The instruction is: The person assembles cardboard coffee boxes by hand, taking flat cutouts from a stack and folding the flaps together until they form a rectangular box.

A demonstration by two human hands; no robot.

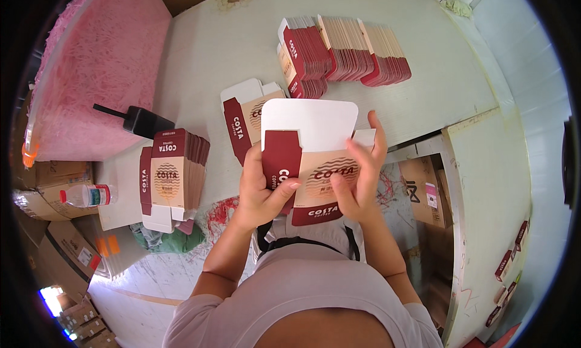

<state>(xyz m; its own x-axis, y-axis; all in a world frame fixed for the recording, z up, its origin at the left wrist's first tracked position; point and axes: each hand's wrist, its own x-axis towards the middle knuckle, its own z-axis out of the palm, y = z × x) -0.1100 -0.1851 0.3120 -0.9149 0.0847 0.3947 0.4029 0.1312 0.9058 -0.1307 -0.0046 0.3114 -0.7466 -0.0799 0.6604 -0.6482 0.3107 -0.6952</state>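
Right, both hands closed on 1 flat carton blank (pixel 315 148), held up near the chest: left hand (pixel 261 187) w/ thumb across the maroon side flap, right hand (pixel 360 178) pinching the right edge. Best to press along the scored crease, keep panels square. Blank stacks lie far (pixel 345 48) & left (pixel 175 172) on table (pixel 436 75).

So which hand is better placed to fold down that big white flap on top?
Probably the right hand: its fingers reach up along the carton edge, close to the white flap. The left hand grips lower, thumb across the dark red side panel.
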